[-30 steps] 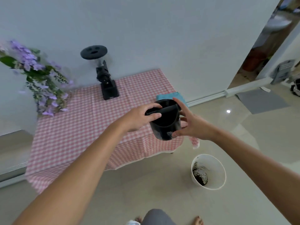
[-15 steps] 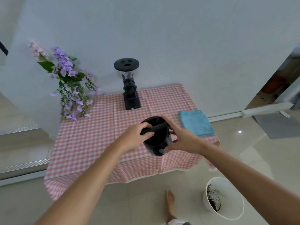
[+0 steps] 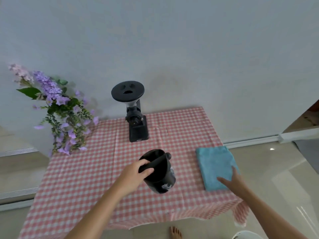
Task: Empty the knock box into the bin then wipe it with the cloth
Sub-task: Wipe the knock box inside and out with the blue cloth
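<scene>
We see the left hand (image 3: 133,175) gripping the knock box (image 3: 158,171) at its rim, thumb and fingers wrapped around the near end of the bar that crosses the opening. The box is black, round and tapered toward its base, tilted with its mouth facing up and away from us. Its inside looks dark, and we cannot tell whether anything is left in it. Pale marks show on its outer wall low on the right side; they may be a printed design, but we cannot read them. The box sits over the middle of the table (image 3: 82,183), which is covered with a pink and white checked cloth; whether its base touches the table we cannot tell.

To the right of the box, the right hand (image 3: 233,181) lies spread and flat, fingers apart, on the near corner of the blue cloth (image 3: 215,166), holding nothing closed in it. The cloth is folded into a rectangle near the table's right edge.

Behind the box stands a black coffee grinder (image 3: 136,118) with a round lid; small pale writing on its base is too small to read. Purple flowers (image 3: 57,109) stand at the table's far left corner. The white rim of the bin (image 3: 246,235) shows on the floor below the table's right corner, beside a bare foot (image 3: 175,232).
</scene>
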Demonstrator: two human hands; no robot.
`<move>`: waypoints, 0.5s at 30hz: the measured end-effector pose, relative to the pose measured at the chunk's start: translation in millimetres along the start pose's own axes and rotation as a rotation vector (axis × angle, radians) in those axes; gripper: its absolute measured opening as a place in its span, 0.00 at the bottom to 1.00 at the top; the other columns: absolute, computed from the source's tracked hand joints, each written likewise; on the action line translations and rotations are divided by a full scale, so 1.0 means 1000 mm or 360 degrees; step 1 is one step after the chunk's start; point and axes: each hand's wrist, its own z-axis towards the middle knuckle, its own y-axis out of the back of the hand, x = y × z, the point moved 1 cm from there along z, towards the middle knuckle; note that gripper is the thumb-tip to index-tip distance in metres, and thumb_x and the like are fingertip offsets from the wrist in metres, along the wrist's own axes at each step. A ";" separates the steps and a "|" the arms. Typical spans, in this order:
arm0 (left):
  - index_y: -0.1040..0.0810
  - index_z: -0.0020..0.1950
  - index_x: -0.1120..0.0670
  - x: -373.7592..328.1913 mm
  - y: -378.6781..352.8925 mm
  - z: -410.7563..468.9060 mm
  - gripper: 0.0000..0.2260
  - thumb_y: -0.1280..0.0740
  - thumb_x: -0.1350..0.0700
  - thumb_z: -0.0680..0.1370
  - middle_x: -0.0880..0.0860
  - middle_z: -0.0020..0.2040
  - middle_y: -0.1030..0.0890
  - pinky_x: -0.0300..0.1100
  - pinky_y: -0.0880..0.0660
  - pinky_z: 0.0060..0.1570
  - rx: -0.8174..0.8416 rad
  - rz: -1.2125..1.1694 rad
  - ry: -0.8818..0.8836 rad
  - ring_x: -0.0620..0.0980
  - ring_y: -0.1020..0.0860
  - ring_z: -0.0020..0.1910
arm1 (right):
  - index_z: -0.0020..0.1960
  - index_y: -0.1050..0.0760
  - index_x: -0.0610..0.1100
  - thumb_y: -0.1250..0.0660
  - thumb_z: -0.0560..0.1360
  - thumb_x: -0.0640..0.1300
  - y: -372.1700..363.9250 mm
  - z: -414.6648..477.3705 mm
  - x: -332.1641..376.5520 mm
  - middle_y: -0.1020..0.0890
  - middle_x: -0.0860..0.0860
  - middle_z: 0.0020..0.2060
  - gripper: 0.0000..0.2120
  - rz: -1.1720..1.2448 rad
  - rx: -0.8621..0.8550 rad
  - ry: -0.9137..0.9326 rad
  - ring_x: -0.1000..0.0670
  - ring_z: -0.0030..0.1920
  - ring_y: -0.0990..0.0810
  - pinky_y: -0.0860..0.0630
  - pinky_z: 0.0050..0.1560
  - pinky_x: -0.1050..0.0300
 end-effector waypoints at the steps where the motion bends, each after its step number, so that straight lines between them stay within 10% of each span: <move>1: 0.19 0.64 0.46 0.002 0.001 0.003 0.10 0.32 0.49 0.83 0.44 0.57 0.15 0.43 0.19 0.56 -0.0029 -0.0058 0.0038 0.42 0.17 0.55 | 0.76 0.40 0.29 0.21 0.69 0.51 0.002 0.014 -0.019 0.29 0.29 0.70 0.47 0.0061 -0.0087 -0.0135 0.31 0.71 0.31 0.34 0.70 0.43; 11: 0.19 0.61 0.53 0.011 0.014 0.047 0.09 0.34 0.52 0.84 0.52 0.58 0.15 0.43 0.17 0.53 -0.0189 -0.0543 0.0427 0.51 0.16 0.58 | 0.46 0.20 0.26 0.22 0.72 0.42 0.008 0.087 -0.079 0.23 0.41 0.32 0.18 -0.0095 -0.0013 -0.0515 0.41 0.36 0.25 0.29 0.35 0.50; 15: 0.19 0.61 0.53 0.011 0.023 0.056 0.10 0.34 0.51 0.84 0.51 0.58 0.15 0.45 0.16 0.55 -0.0201 -0.0568 0.0453 0.49 0.16 0.57 | 0.39 0.20 0.33 0.23 0.73 0.38 0.013 0.086 -0.063 0.23 0.41 0.32 0.10 0.0030 -0.0026 -0.0445 0.41 0.38 0.26 0.35 0.39 0.50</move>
